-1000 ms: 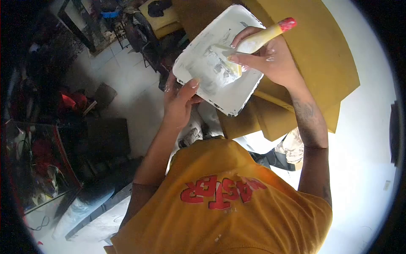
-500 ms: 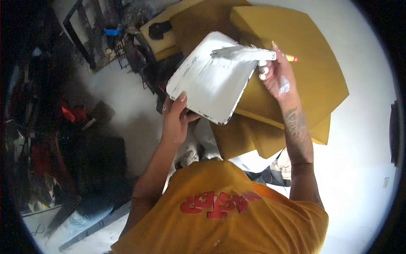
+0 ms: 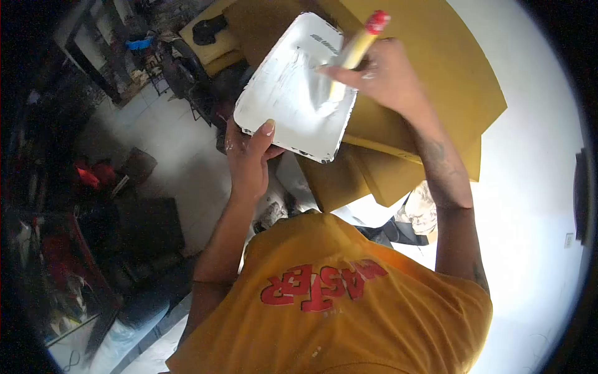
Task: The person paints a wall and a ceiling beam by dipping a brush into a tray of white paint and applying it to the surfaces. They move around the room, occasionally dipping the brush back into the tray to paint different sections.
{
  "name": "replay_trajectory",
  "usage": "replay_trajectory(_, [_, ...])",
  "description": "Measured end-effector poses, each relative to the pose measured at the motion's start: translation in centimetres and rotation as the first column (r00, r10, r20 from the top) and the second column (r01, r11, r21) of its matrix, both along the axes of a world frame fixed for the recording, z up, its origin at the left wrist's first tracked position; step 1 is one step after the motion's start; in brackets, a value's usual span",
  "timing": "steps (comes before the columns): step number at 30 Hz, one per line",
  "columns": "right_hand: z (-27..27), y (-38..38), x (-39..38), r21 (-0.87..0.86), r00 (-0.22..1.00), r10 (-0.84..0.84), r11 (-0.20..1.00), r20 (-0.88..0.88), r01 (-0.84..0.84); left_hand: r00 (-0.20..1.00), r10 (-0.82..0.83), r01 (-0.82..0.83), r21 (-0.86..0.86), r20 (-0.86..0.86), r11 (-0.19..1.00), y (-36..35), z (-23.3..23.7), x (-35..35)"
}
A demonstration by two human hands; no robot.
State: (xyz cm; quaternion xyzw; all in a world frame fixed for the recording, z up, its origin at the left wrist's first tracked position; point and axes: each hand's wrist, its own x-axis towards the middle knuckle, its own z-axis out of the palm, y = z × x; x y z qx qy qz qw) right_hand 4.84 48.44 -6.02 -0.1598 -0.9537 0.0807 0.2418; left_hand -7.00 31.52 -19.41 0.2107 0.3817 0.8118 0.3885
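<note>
A white, paint-smeared tray (image 3: pixel 283 93) is tilted in front of me, its edges chipped and dark in places. My left hand (image 3: pixel 251 153) grips its lower-left edge, thumb over the rim and fingers underneath. In my right hand (image 3: pixel 386 78) is a paintbrush (image 3: pixel 356 53) with a yellow handle and red end. The handle points up and to the right, while the white lower end is down at the tray's right side, blurred and partly hard to make out. White paint marks show on my right hand's fingers.
Large brown-yellow boards or cardboard sheets (image 3: pixel 448 81) lie beyond and right of the tray. A white wall (image 3: pixel 529 206) with an outlet (image 3: pixel 569 240) rises at the right. Dark clutter and a red item (image 3: pixel 87 176) fill the left, beside a pale tiled floor (image 3: pixel 187 146).
The paintbrush has swung from lying nearly flat across the tray to upright, its red end now raised. My right hand has turned over and moved left. The tray has shifted up and left.
</note>
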Motion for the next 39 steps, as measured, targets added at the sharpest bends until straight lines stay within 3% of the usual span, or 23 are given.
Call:
replay_trajectory(1, [-0.8, -0.4, -0.6, -0.009, 0.993, 0.07, 0.997, -0.094, -0.071, 1.0, 0.009, -0.009, -0.007, -0.006, 1.0, 0.1, -0.3, 0.1])
replay_trajectory(2, [-0.7, -1.4, -0.8, -0.142, 0.999, -0.032, 0.989, -0.004, 0.031, 1.0, 0.025, -0.025, -0.015, -0.01, 1.0, 0.2, -0.6, 0.1])
replay_trajectory(5, [-1.9, -0.5, -0.8, -0.305, 0.992, 0.005, 0.951, -0.127, -0.044, 0.996, 0.077, -0.075, -0.053, 0.039, 0.996, -0.5, -1.7, -0.5])
replay_trajectory(6, [-1.1, -2.0, -0.8, -0.369, 0.98, -0.039, 0.929, -0.195, -0.037, 0.982, 0.04, -0.071, -0.164, -0.185, 0.984, -1.4, -5.9, -1.3])
replay_trajectory(7, [-2.0, -1.5, -0.6, -0.315, 0.961, -0.029, 0.947, -0.275, -0.062, 0.912, -0.011, -0.089, -0.226, -0.41, 0.97, -2.0, -9.7, -2.2])
replay_trajectory(8, [-2.0, -2.1, -0.3, -0.429, 0.961, -0.127, 0.903, -0.247, 0.009, 0.995, -0.008, -0.012, -0.182, -0.104, 0.983, -2.3, -7.1, -1.8])
replay_trajectory(9, [-2.5, -1.8, 0.2, -0.363, 0.972, -0.064, 0.932, -0.227, -0.023, 0.976, 0.019, 0.007, -0.118, 0.218, 0.993, -2.6, -4.5, -1.3])
replay_trajectory(10, [-3.0, -1.8, 0.6, -0.415, 0.975, -0.012, 0.906, -0.224, -0.084, 0.978, 0.018, 0.021, -0.183, 0.208, 0.983, -3.0, -6.4, -1.8])
replay_trajectory(11, [-3.1, -1.7, 0.5, -0.343, 0.947, 0.063, 0.922, -0.316, -0.176, 0.988, 0.128, -0.12, -0.087, 0.09, 0.989, -2.0, -11.2, -4.0])
replay_trajectory(13, [-2.2, -2.6, 1.5, -0.39, 0.94, 0.065, 0.899, -0.334, -0.201, 0.984, 0.053, -0.029, -0.141, 0.171, 0.99, -3.4, -3.5, -1.8])
replay_trajectory(16, [-1.1, -4.3, 2.2, -0.496, 0.922, -0.002, 0.844, -0.388, -0.207, 0.998, 0.03, -0.026, -0.07, 0.057, 0.997, -3.7, -1.9, -1.9])
replay_trajectory(18, [-0.4, -3.6, 1.8, -0.421, 0.93, 0.031, 0.886, -0.367, -0.196, 0.999, 0.016, -0.014, -0.079, 0.029, 0.997, -3.1, 0.5, -2.5])
replay_trajectory(19, [-0.3, -4.8, 1.5, -0.374, 0.94, 0.022, 0.914, -0.34, -0.157, 0.999, -0.008, 0.01, -0.052, 0.042, 0.999, -3.5, 0.0, -3.2])
replay_trajectory(23, [0.7, -5.7, 2.5, -0.464, 0.922, -0.016, 0.868, -0.386, -0.179, 0.986, -0.166, 0.166, 0.012, 0.013, 0.986, -2.9, -0.2, -4.2])
replay_trajectory(27, [1.3, -6.3, 2.0, -0.416, 0.915, -0.042, 0.899, -0.401, -0.141, 0.96, -0.262, 0.265, 0.011, -0.095, 0.964, -3.5, 2.6, -5.4])
replay_trajectory(29, [1.5, -6.5, 2.2, -0.481, 0.907, -0.095, 0.867, -0.41, -0.127, 0.96, -0.273, 0.273, -0.009, -0.057, 0.962, -3.4, 2.8, -5.6])
replay_trajectory(32, [2.0, -7.1, 2.4, -0.448, 0.914, -0.122, 0.891, -0.387, -0.07, 0.95, -0.313, 0.314, -0.029, 0.014, 0.949, -2.9, 2.0, -6.9])
replay_trajectory(36, [2.2, -9.0, 2.9, -0.614, 0.858, -0.318, 0.789, -0.404, 0.003, 0.919, -0.388, 0.389, 0.004, 0.071, 0.921, -2.3, 1.4, -9.4])
replay_trajectory(37, [1.9, -8.9, 3.0, -0.518, 0.861, -0.284, 0.855, -0.423, 0.027, 0.903, -0.324, 0.321, -0.06, -0.281, 0.945, -1.3, 0.0, -10.7])
replay_trajectory(39, [1.9, -9.2, 3.1, -0.427, 0.855, -0.275, 0.902, -0.439, 0.071, 0.876, -0.459, 0.459, 0.035, 0.146, 0.888, -1.5, 3.0, -10.5])
